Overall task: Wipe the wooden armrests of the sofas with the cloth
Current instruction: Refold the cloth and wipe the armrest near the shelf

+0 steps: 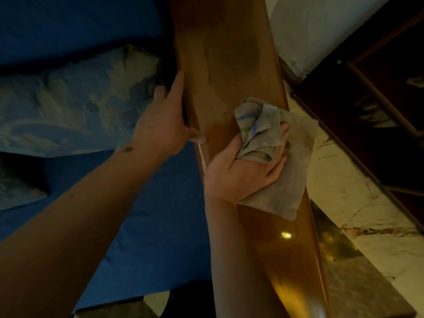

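Seen from above, looking down along a glossy wooden armrest (pixel 229 65) running from the top of the view to the bottom right. Right hand (pixel 243 171) lying on the armrest about midway along, fingers curled round a bunched grey cloth (pixel 275 157) with a blue and green stripe near one fold. Part of the cloth gathered in the palm, the rest spread flat under and beyond the hand, draping over the armrest's outer edge toward the floor side. Left hand (pixel 165 118) set against the armrest's inner edge, just beside the right hand but not touching it; thumb resting on the wood's top face, index finger stretched along the edge, the other fingers dipping out of sight between the wood and the seat. Whether those hidden fingers clasp the edge: cannot tell. Dull, smeared patches on the wood ahead of the cloth; a bright spot of reflected light on the polished stretch nearer the viewer. To the left, blue sofa upholstery (pixel 142 214) with a pale patterned cushion (pixel 75 104) lying close against the armrest, and the corner of a second cushion (pixel 16 191) at the far left edge. To the right, a marble-patterned floor (pixel 358 180), and beyond it dark wooden furniture (pixel 390 99) in shadow.
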Tool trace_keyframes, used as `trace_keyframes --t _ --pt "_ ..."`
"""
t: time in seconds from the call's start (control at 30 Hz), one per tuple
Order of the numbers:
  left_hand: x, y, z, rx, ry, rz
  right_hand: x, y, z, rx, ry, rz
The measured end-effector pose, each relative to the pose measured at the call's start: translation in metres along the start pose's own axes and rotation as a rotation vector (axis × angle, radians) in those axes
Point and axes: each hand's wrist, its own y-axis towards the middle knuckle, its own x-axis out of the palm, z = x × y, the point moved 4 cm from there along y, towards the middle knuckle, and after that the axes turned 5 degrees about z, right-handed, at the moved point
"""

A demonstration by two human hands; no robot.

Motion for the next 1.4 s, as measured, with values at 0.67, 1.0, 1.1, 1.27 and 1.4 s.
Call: trace_keyframes --t 0.67,1.0,1.1,1.27,1.4 --pt "-0.002 0.030 -0.002 0.170 0.203 -0.092 0.145 0.117 -0.145 -0.038 -0.126 -0.458" --pt "-0.002 0.029 -0.002 0.157 0.189 -0.098 0.172 0.129 -0.156 -0.069 -0.131 -0.427" --pt "-0.001 0.028 -0.001 0.157 0.176 -0.101 0.182 0.135 -0.165 -0.065 -0.031 -0.388" --pt "0.000 0.029 -0.003 0.154 0.164 -0.114 0.206 0.149 -0.181 -0.034 -0.192 -0.253" --pt "0.000 0.030 -0.006 0.148 0.130 -0.144 0.231 0.166 -0.193 -0.166 -0.206 -0.344"
